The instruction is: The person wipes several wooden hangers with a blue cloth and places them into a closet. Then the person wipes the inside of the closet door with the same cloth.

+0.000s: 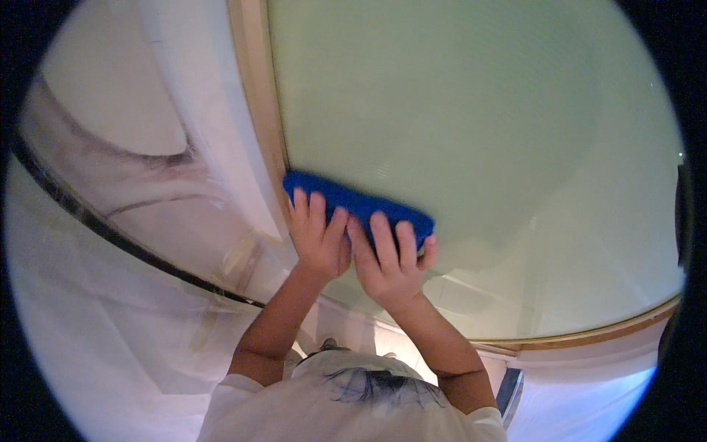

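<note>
A long, blue, soft-looking pad (pixel 355 200) lies slantwise against a large pale green panel (pixel 456 110), its left end at the panel's left frame. My left hand (pixel 318 243) grips the pad's left part, fingers bent over its near side. Close beside it, my right hand (pixel 390 271) holds the right part with its fingers spread along the pad. The two thumbs almost meet at the middle. My palms hide the pad's near edge and whatever lies beneath it.
A light wood-coloured frame (pixel 254 74) borders the panel on the left, and a brownish rim (pixel 589 337) runs along its near side. Farther left are whitish translucent sheeting (pixel 96 309), a dark curved strip (pixel 140 250) and a purple-stained pale surface (pixel 140 184).
</note>
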Tool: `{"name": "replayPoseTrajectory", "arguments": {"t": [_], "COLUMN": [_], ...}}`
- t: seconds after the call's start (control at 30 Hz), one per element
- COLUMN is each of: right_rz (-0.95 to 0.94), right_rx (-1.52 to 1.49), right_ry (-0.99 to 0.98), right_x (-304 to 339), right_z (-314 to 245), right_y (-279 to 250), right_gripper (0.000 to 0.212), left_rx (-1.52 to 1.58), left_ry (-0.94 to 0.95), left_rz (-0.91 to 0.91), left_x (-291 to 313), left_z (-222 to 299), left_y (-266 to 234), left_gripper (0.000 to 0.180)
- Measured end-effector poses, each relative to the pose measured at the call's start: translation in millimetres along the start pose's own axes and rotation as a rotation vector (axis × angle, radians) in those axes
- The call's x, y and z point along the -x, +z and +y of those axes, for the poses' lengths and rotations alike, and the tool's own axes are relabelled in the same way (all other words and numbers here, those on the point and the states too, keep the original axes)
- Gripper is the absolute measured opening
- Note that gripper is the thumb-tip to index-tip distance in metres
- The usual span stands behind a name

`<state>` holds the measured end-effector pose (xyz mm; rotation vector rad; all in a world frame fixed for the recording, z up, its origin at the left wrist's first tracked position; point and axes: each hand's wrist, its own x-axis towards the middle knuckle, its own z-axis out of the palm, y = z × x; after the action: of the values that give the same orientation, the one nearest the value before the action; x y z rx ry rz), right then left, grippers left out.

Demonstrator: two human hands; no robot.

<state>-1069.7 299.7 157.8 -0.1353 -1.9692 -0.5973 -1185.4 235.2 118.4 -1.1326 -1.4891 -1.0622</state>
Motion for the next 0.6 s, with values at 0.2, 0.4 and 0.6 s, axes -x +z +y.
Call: {"name": "replayPoseTrajectory", "arguments": {"t": [0.2, 0.4, 0.6], "right_rz": [-0.271, -0.198, 0.095], "right_rx": [-0.049, -0.057, 0.031], "right_ry": [-0.066, -0.014, 0.204], "right_x": [102, 71, -6], "right_z": [-9, 9, 47], "right_y": [0, -10, -31], "right_gripper": [0.030, 0.031, 0.030], "left_rx": [0.010, 0.026, 0.100], "left_ry": [-0.081, 0.001, 0.051], "left_rz": [-0.149, -0.067, 0.052], "left_x": [137, 85, -47], "left_z": [25, 33, 60], "left_y": [25, 26, 19], "left_gripper": [0.027, 0.039, 0.035]}}
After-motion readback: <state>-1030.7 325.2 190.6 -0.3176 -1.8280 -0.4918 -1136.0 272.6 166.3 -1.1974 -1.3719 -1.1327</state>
